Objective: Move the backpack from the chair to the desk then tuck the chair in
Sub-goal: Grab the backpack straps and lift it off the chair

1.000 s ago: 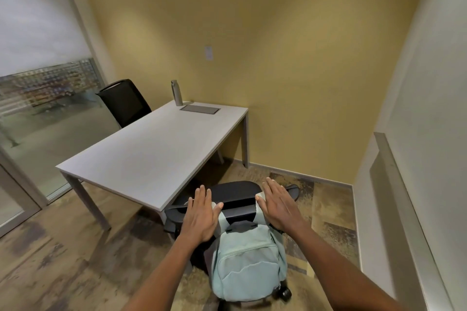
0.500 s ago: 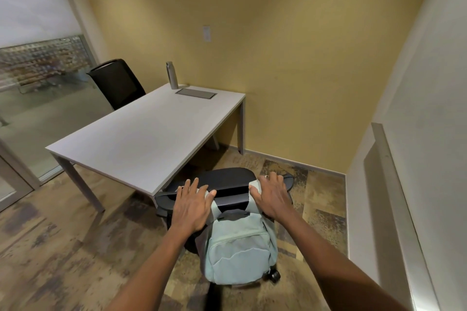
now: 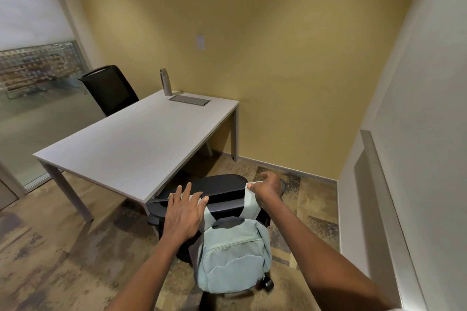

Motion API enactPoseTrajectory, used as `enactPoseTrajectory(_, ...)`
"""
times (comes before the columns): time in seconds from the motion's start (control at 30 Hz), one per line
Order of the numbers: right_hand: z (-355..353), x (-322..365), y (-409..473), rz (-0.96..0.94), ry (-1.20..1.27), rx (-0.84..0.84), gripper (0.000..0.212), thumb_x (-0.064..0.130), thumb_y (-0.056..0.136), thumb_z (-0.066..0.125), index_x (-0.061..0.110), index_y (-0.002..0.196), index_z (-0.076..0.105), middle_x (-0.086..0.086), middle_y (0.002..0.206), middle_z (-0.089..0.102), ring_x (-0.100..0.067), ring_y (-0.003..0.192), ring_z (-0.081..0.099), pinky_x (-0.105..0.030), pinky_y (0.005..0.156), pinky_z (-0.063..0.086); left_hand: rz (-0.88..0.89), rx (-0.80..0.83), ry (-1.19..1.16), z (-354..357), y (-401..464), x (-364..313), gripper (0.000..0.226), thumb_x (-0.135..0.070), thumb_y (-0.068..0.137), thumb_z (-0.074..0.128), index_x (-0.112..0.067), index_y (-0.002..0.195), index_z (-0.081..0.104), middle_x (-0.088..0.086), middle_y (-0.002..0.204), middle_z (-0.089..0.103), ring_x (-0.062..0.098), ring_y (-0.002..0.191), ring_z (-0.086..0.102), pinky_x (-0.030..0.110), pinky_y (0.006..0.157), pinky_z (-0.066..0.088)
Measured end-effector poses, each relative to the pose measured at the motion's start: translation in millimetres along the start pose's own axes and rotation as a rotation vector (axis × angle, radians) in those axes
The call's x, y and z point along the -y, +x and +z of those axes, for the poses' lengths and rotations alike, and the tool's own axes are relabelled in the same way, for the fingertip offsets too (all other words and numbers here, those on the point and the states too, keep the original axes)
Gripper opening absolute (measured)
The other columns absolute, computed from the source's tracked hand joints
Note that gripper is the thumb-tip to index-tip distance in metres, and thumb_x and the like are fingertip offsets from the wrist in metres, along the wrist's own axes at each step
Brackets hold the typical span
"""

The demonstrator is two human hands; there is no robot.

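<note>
A pale mint backpack (image 3: pixel 233 255) hangs by its two straps over the back of a black office chair (image 3: pixel 222 185), just off the near right corner of the white desk (image 3: pixel 131 144). My left hand (image 3: pixel 183 212) lies flat, fingers spread, on the left strap at the top of the chair back. My right hand (image 3: pixel 267 188) pinches the right strap and holds it lifted off the chair back. The chair's seat is hidden behind its back and the backpack.
A grey metal bottle (image 3: pixel 165 82) and a flat grey panel (image 3: pixel 189 100) sit at the desk's far end. A second black chair (image 3: pixel 110 89) stands beyond the desk by the glass wall. A white wall with a ledge (image 3: pixel 379 184) closes the right side.
My right hand went from lying on the right strap to gripping it and raising it off the chair back. My left hand slid onto the left strap. The camera view shifted slightly.
</note>
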State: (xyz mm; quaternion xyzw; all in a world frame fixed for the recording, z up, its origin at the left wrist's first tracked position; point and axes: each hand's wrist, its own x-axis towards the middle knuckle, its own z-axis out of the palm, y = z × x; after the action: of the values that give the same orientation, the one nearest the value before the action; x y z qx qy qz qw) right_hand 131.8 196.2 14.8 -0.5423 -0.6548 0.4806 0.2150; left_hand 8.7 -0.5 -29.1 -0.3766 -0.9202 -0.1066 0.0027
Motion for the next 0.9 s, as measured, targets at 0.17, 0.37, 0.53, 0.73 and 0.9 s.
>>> enactPoseTrajectory(0.17, -15.0, -2.5, 3.0, 0.069, 0.201, -0.144, 0.028, 0.015, 0.068, 0.087, 0.027, 0.086, 0.069, -0.004, 0.105, 0.073, -0.027, 0.094, 0.068, -0.039, 0.083, 0.057, 0.002, -0.005, -0.011, 2.4, 2.6, -1.1, 0.070, -0.063, 0.097, 0.002, -0.037, 0.146, 0.045, 0.008, 0.167, 0.016, 0.032, 0.155, 0.008, 0.050, 0.125, 0.004)
enactPoseTrajectory(0.37, -36.7, -14.2, -3.2, 0.094, 0.384, -0.237, 0.020, 0.011, 0.077, 0.082, 0.023, 0.091, 0.074, -0.004, 0.099, 0.073, -0.025, 0.085, 0.068, -0.031, 0.073, 0.053, 0.009, -0.030, -0.010, 2.9, -1.6, -12.6, 0.073, -0.063, 0.094, -0.001, -0.039, 0.145, 0.047, 0.006, 0.167, 0.017, 0.032, 0.155, 0.007, 0.049, 0.123, -0.004)
enactPoseTrajectory(0.53, -51.9, -5.7, 11.1, 0.163, 0.534, -0.169, 0.026, -0.007, 0.080, 0.071, 0.016, 0.090, 0.073, -0.010, 0.098, 0.072, -0.022, 0.077, 0.065, -0.032, 0.071, 0.055, 0.018, -0.054, 0.018, 3.5, -2.8, -17.9, 0.088, -0.067, 0.087, -0.014, -0.041, 0.142, 0.050, 0.004, 0.166, 0.021, 0.034, 0.155, 0.008, 0.053, 0.122, -0.005)
enactPoseTrajectory(0.73, -60.4, -5.2, 18.4, 0.249, 0.649, -0.115, 0.046, -0.022, 0.079, 0.057, 0.006, 0.112, 0.072, -0.011, 0.104, 0.067, -0.024, 0.073, 0.060, -0.033, 0.075, 0.057, 0.006, -0.042, 0.015, 4.4, -2.9, -21.5, 0.087, -0.065, 0.086, -0.013, -0.042, 0.142, 0.049, 0.004, 0.166, 0.021, 0.033, 0.155, 0.006, 0.051, 0.121, -0.009)
enactPoseTrajectory(0.9, -59.5, -12.4, 12.6, 0.254, 0.647, -0.143, 0.049, -0.020, 0.078, 0.057, 0.009, 0.117, 0.069, -0.012, 0.099, 0.069, -0.020, 0.060, 0.056, -0.030, 0.066, 0.053, 0.012, -0.050, 0.017, 3.9, -1.9, -21.5, 0.085, -0.066, 0.088, -0.011, -0.041, 0.141, 0.051, 0.005, 0.166, 0.023, 0.033, 0.155, 0.007, 0.050, 0.120, -0.011)
